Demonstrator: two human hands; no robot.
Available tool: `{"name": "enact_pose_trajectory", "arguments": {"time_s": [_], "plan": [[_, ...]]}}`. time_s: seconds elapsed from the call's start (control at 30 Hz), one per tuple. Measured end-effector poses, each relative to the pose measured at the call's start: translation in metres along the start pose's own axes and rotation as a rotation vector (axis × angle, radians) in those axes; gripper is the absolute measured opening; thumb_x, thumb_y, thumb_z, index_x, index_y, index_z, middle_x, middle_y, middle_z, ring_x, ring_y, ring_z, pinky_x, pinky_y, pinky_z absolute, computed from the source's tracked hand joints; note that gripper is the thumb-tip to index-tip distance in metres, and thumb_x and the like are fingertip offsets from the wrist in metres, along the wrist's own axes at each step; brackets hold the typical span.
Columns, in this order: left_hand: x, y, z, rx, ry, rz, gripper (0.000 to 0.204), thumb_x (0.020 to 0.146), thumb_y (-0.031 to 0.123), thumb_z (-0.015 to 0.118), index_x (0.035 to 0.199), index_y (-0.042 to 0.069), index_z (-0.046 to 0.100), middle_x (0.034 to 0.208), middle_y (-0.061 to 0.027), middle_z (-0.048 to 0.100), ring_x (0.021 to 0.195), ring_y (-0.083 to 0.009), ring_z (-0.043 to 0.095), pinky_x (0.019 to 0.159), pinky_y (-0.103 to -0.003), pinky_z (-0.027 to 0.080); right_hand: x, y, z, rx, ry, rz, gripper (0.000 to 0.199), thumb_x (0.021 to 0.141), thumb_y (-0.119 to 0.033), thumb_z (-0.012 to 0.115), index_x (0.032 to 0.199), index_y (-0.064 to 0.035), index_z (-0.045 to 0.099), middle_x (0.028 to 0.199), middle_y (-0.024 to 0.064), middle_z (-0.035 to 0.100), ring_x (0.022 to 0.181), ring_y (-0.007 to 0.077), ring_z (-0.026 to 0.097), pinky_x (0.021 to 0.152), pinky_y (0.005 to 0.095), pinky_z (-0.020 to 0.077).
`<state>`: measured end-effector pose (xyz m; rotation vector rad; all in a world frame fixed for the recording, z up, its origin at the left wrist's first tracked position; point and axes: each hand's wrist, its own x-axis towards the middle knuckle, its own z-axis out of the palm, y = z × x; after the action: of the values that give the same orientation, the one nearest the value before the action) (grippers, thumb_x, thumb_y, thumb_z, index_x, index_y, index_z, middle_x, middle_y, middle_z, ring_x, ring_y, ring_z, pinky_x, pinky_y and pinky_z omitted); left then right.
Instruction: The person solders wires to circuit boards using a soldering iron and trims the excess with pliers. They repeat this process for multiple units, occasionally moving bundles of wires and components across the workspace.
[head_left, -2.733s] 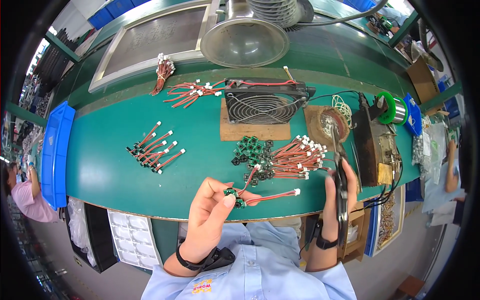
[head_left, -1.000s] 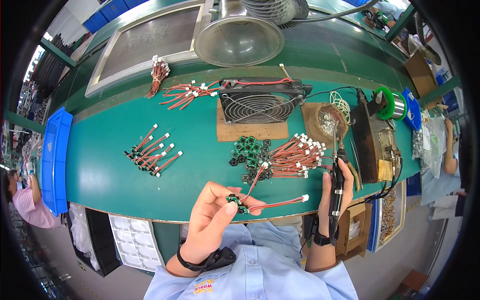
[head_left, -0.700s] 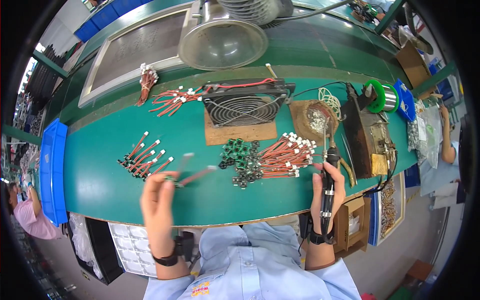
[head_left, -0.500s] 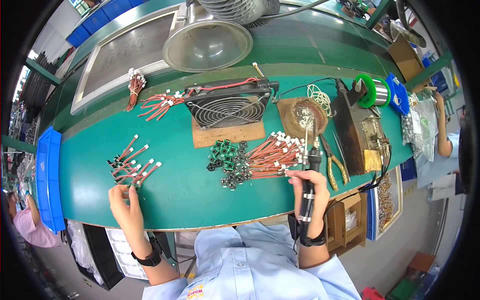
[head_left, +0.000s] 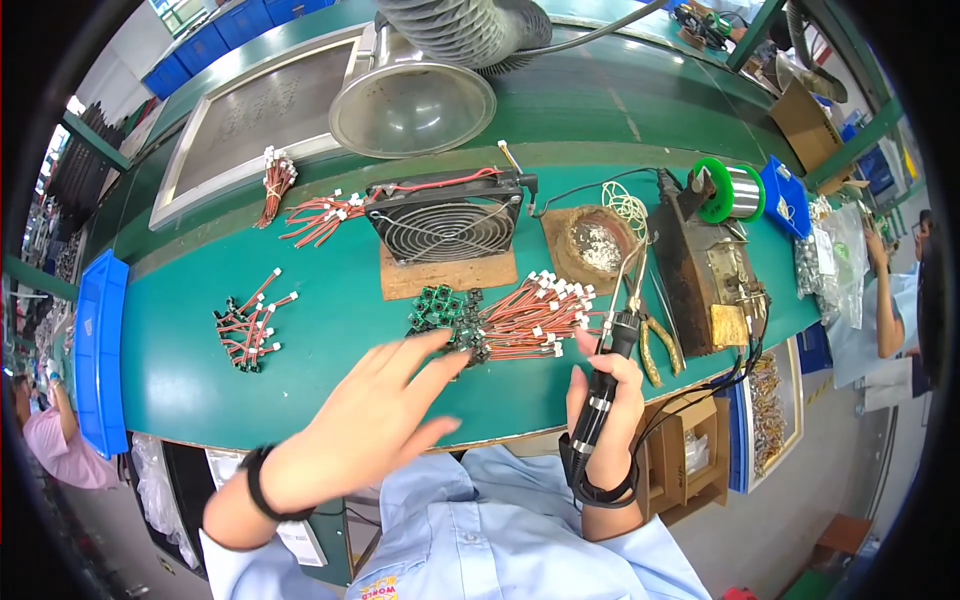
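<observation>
My left hand reaches over the front of the table with fingers spread and nothing seen in them. Its fingertips are at the near edge of a pile of small green and black circuit boards; whether they touch a board I cannot tell. In my right hand is a black soldering iron, tip pointing up and away, a thin metal tube alongside it. Red wire leads with white connectors lie between the boards and the iron. At the left rests a group of boards with leads attached.
Behind the boards stands a black fan on a wooden base. A round dish, pliers, a metal soldering unit and a solder wire spool are at right. A blue tray borders the left. A metal hood hangs behind.
My left hand has left the group of wired boards and moved right to the board pile, its fingers opening. The iron in my right hand has tilted and shifted slightly.
</observation>
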<state>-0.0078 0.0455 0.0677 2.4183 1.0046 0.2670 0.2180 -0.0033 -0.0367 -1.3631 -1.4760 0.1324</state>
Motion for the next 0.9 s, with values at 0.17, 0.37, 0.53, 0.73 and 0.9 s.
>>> {"name": "enact_pose_trajectory", "arguments": {"time_s": [0.17, 0.37, 0.53, 0.73, 0.9], "plan": [[0.065, -0.004, 0.04, 0.1, 0.03, 0.009, 0.065, 0.074, 0.017, 0.069, 0.131, 0.007, 0.039, 0.127, -0.0213, 0.042, 0.111, -0.0371, 0.048, 0.089, -0.041, 0.045, -0.011, 0.005, -0.011, 0.1, 0.067, 0.012, 0.033, 0.07, 0.011, 0.063, 0.096, -0.0051, 0.049, 0.102, 0.0177, 0.065, 0.077, 0.026, 0.059, 0.07, 0.0317, 0.0465], [0.081, 0.001, 0.069, 0.242, -0.017, 0.029, 0.065, 0.072, 0.013, 0.069, 0.131, 0.009, 0.04, 0.127, -0.021, 0.042, 0.109, -0.035, 0.051, 0.087, -0.04, 0.048, -0.016, 0.008, -0.028, 0.075, 0.011, 0.018, 0.032, 0.074, 0.011, 0.06, 0.097, -0.0052, 0.045, 0.098, 0.0198, 0.065, 0.086, 0.0272, 0.063, 0.076, 0.0324, 0.0475], [0.063, 0.015, 0.071, 0.28, -0.067, 0.097, 0.066, 0.069, 0.009, 0.069, 0.13, 0.009, 0.043, 0.127, -0.0188, 0.043, 0.107, -0.0346, 0.052, 0.088, -0.039, 0.048, -0.017, 0.013, -0.029, 0.109, 0.015, -0.013, 0.037, 0.066, 0.012, 0.063, 0.096, -0.005, 0.049, 0.096, 0.0156, 0.067, 0.076, 0.0273, 0.06, 0.068, 0.0322, 0.0461], [0.05, 0.018, 0.064, 0.133, 0.111, 0.16, 0.05, 0.067, 0.005, 0.069, 0.114, 0.006, 0.052, 0.113, -0.014, 0.049, 0.098, -0.0309, 0.053, 0.079, -0.038, 0.048, -0.017, 0.013, -0.026, 0.099, 0.007, -0.033, 0.039, 0.064, 0.012, 0.062, 0.096, -0.0053, 0.049, 0.096, 0.0144, 0.067, 0.073, 0.0276, 0.059, 0.067, 0.0322, 0.0456], [0.05, 0.017, 0.07, 0.086, 0.084, 0.162, 0.029, 0.067, 0.003, 0.069, 0.093, 0.004, 0.055, 0.101, -0.01, 0.05, 0.091, -0.0276, 0.052, 0.073, -0.035, 0.045, -0.022, 0.011, -0.028, 0.074, -0.003, -0.021, 0.039, 0.064, 0.013, 0.062, 0.095, -0.0056, 0.049, 0.093, 0.0136, 0.067, 0.073, 0.0272, 0.059, 0.067, 0.0321, 0.0451]]}}
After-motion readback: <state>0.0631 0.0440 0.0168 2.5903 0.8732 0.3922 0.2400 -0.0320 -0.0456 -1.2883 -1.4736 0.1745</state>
